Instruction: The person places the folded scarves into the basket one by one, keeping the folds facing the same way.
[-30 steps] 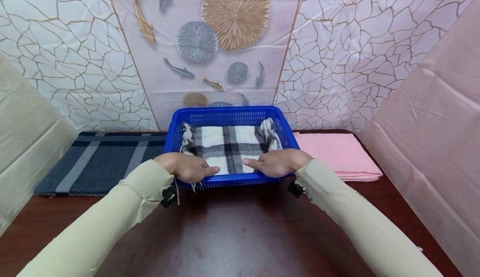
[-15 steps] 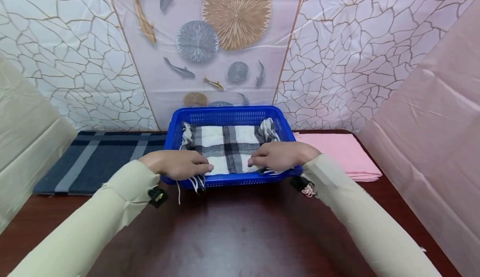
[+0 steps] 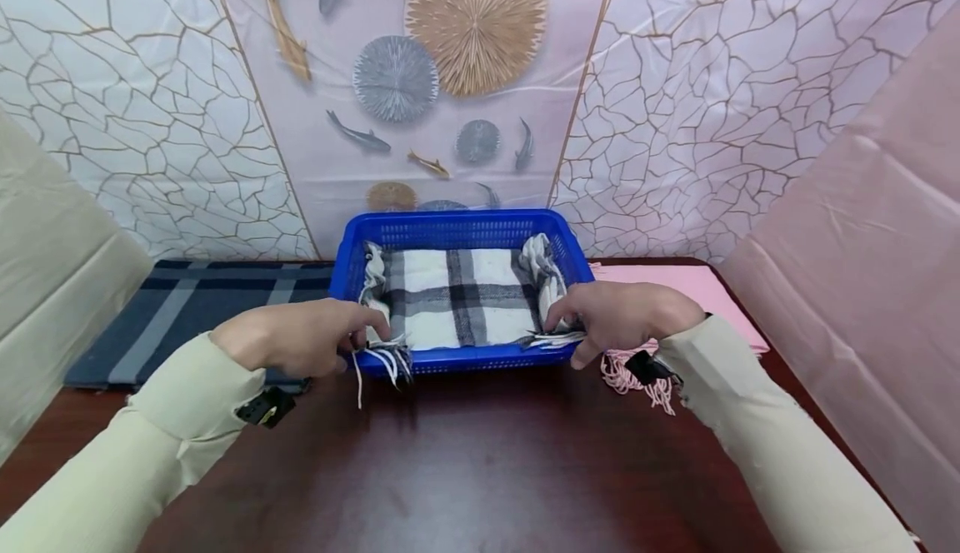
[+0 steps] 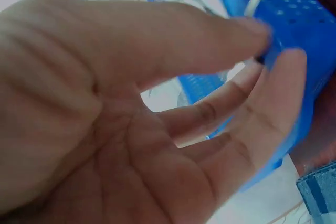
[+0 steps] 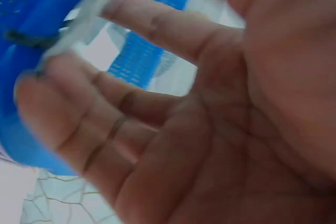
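A folded black, grey and white checked shawl (image 3: 465, 295) lies in a blue plastic basket (image 3: 450, 220). Its fringe (image 3: 393, 361) hangs over the near left of the rim, and more fringe lies at the near right corner. My left hand (image 3: 300, 341) is at the near left corner, fingers loosely bent; in the left wrist view its thumb and fingertips come close together beside the basket wall (image 4: 299, 103). At the near right corner is my right hand (image 3: 622, 320), thumb and forefinger apart; in the right wrist view its fingertips (image 5: 34, 95) meet a blurred white strand.
A folded dark blue cloth with grey stripes (image 3: 187, 311) lies left of the basket. On the right is a folded pink shawl (image 3: 720, 303), its tassels (image 3: 626, 374) hanging toward me. The brown table (image 3: 457, 461) stands between fabric-hung walls.
Both hands have moved outward from the middle of the near rim to its two corners, uncovering the shawl's near edge and fringe. The basket has stayed in place.
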The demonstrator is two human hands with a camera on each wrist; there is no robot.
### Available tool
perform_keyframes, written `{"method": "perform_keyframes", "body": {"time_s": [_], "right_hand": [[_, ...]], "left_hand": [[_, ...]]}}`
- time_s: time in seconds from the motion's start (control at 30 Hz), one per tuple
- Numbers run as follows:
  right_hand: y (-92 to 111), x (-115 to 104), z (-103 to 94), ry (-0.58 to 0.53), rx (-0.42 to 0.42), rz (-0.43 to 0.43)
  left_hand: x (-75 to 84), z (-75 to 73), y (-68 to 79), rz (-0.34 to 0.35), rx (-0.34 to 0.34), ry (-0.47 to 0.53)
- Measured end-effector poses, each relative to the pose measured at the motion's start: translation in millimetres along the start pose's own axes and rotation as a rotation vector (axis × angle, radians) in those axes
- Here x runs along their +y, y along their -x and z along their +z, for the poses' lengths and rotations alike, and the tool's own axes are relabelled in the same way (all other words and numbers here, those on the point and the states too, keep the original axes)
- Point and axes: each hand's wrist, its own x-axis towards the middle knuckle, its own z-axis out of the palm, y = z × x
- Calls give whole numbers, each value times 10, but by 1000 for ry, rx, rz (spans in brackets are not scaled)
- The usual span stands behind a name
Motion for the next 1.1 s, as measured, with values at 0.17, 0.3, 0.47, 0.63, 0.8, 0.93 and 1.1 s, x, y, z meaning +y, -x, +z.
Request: {"method": "perform_keyframes", "body": {"time_s": [0.17, 0.3, 0.47, 0.63, 0.8, 0.93, 1.1], "right_hand": [[-79, 92, 13, -133, -26, -45], [-157, 149, 27, -220, 12, -51], [-286, 139, 78, -181, 113, -7], [-380, 69, 120, -96, 149, -21], [-425, -10, 147, -4, 212, -77], [-480, -74, 204, -20, 192, -74], [-520, -164, 302, -47, 34, 105]], "left_hand": [[37, 27, -72, 22, 29, 7], [-28, -10, -164, 81, 81, 103], [-65, 39, -325, 29, 205, 248], [-11, 117, -441, 5, 285, 191], [45, 159, -444, 79, 218, 98], [124, 264, -459, 70, 139, 77], [204, 386, -480, 12, 48, 74]]}}
